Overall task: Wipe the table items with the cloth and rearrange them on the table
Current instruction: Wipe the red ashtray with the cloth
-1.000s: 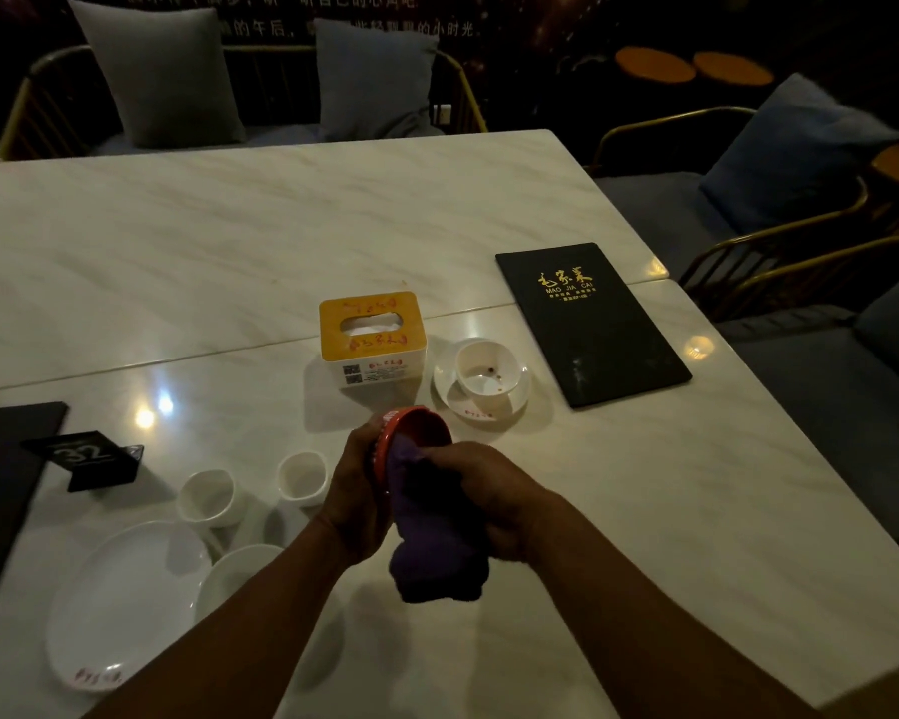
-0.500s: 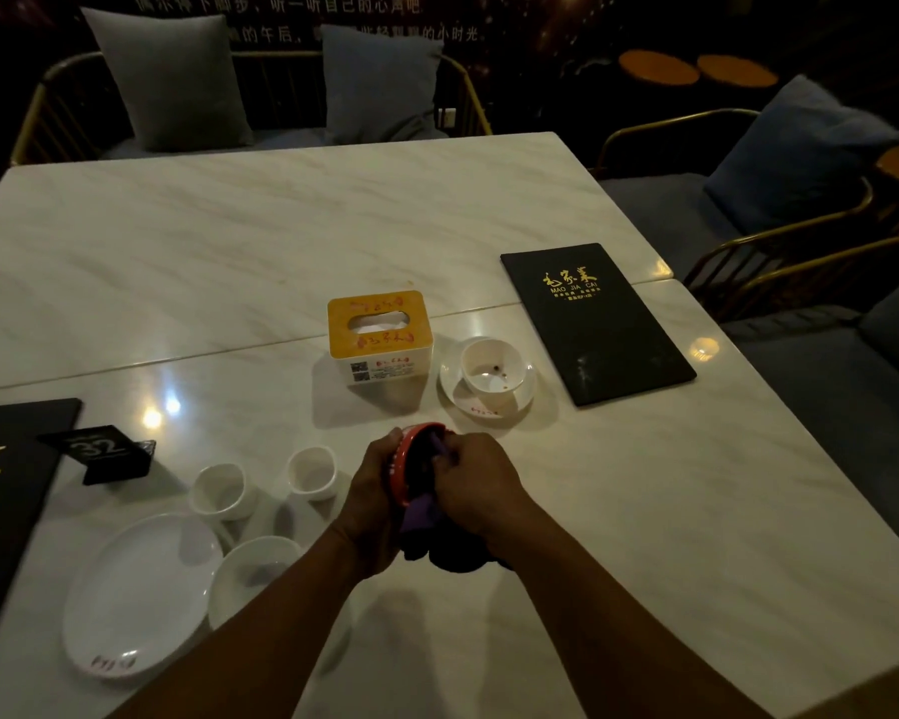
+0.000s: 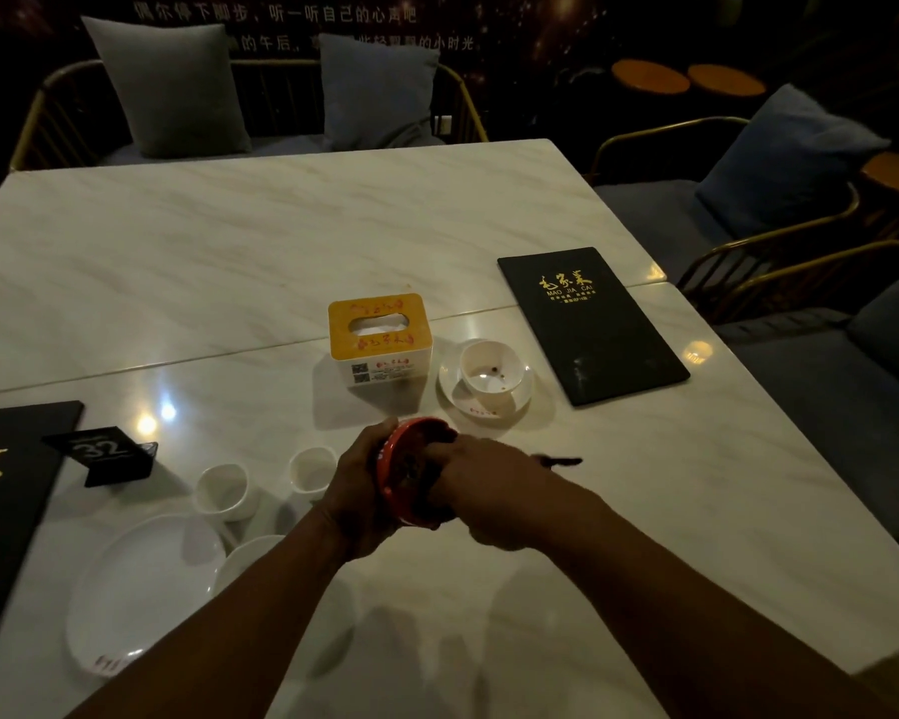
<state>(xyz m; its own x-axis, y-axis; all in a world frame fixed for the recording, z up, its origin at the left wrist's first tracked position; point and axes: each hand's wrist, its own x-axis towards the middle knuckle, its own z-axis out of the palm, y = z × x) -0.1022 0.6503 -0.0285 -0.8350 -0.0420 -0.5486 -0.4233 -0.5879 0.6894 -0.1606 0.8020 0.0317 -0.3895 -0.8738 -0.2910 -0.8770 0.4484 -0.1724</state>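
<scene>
At the far left a black menu [image 3: 1, 490] lies on the marble surface [image 3: 281, 241], with a dark number stand [image 3: 105, 454] just beside it; nearer the person are a white oval plate [image 3: 141, 594], two small white cups [image 3: 224, 490] and a shallow white dish [image 3: 253, 560], grouped loosely rather than set out; in the middle the left hand [image 3: 356, 490] grips a red bowl [image 3: 403, 482] from behind, tipped on edge above the surface, while the right hand [image 3: 489, 493] is curled round the dark cloth [image 3: 437, 448] and presses it into the bowl's inside; beyond them stands a yellow-topped tissue box [image 3: 380, 339], then a white bowl on a saucer [image 3: 489, 368] with dark specks in it, then a second menu [image 3: 587, 324] at the right; judging by this, the wiping is only part done: the red bowl is in hand, the speckled bowl looks uncleaned, the rest cannot be told, and the rearranging seems mostly left.
</scene>
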